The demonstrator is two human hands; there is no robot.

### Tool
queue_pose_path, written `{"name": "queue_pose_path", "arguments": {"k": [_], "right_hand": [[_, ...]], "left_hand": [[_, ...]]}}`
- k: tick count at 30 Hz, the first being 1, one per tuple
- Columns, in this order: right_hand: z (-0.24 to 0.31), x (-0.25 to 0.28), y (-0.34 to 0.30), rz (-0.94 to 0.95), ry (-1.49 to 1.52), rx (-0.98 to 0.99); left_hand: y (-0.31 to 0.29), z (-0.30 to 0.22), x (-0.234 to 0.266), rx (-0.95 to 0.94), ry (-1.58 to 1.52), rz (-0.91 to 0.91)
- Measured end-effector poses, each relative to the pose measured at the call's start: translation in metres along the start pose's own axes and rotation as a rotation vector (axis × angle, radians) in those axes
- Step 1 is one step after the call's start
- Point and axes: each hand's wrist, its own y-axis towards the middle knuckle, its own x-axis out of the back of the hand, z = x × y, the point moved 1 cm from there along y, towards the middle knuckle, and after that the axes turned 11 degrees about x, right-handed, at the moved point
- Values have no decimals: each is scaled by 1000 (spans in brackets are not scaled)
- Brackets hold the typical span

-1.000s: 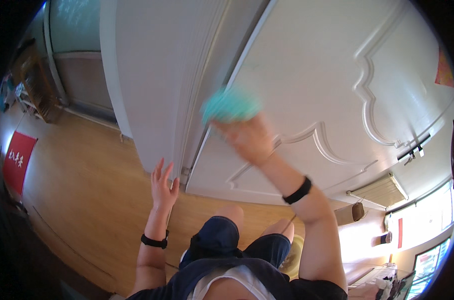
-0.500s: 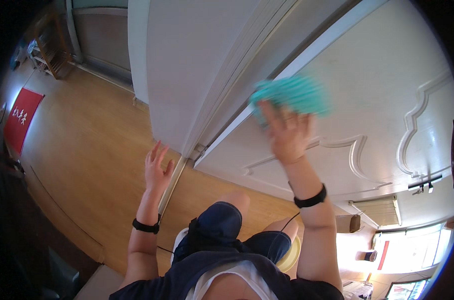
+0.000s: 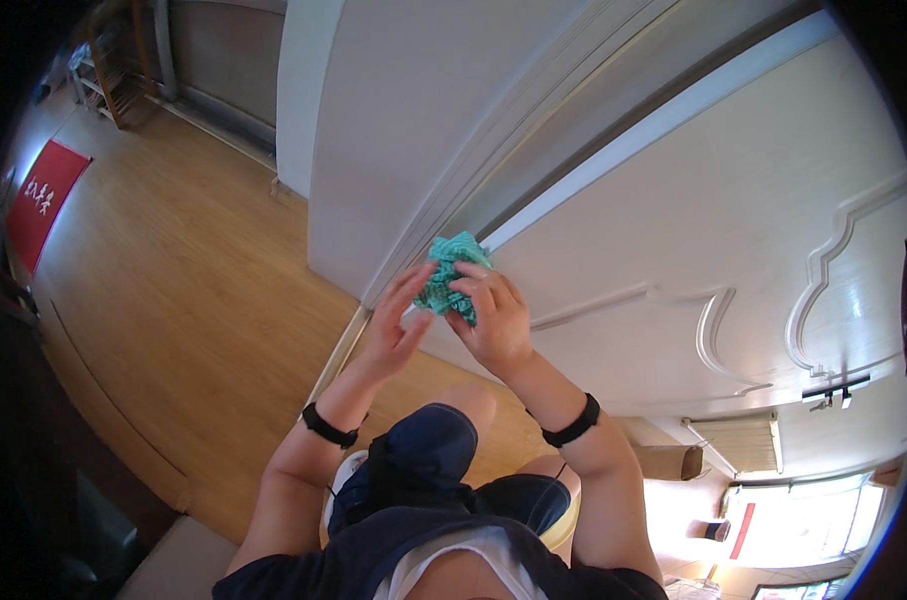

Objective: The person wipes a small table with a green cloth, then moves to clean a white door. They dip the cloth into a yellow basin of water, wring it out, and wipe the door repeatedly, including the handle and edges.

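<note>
A crumpled teal striped cleaning cloth (image 3: pixel 461 250) is bunched up in front of me, by the edge of the white panelled door (image 3: pixel 673 240). My right hand (image 3: pixel 497 325) is closed on it, fingers curled over its right side. My left hand (image 3: pixel 391 325) comes up to the cloth's left side with fingers and thumb apart. Its fingertips are at the cloth's edge; whether they touch it I cannot tell. Both wrists wear black bands.
The door stands beside its white frame (image 3: pixel 453 180), with a black handle (image 3: pixel 835 390) low on the right. Wooden flooring (image 3: pixel 193 290) stretches left towards a red mat (image 3: pixel 48 205) and a wooden rack (image 3: pixel 103 90). Partly behind my leg is a yellow basin (image 3: pixel 563 528).
My right hand has brought the cloth from the door's surface down and left, bunching it. My left hand has moved right and up to meet it.
</note>
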Motion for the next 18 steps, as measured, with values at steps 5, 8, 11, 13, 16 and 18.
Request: {"name": "queue_pose_path", "arguments": {"k": [5, 8, 11, 13, 16, 18], "right_hand": [[-5, 100, 27, -217, -276, 356], [-37, 147, 33, -310, -796, 239], [-61, 151, 31, -300, -987, 237], [-67, 146, 25, -277, -1039, 245], [-69, 142, 21, -291, -1034, 197], [-68, 144, 22, -246, -1064, 280]], "left_hand": [[18, 21, -43, -278, 322, -75], [19, 22, -55, -229, 281, -274], [43, 0, -59, -169, 181, -398], [65, -26, -61, -164, 151, -332], [107, -56, -84, -409, 226, -155], [115, -52, -84, -463, 180, -59]]}}
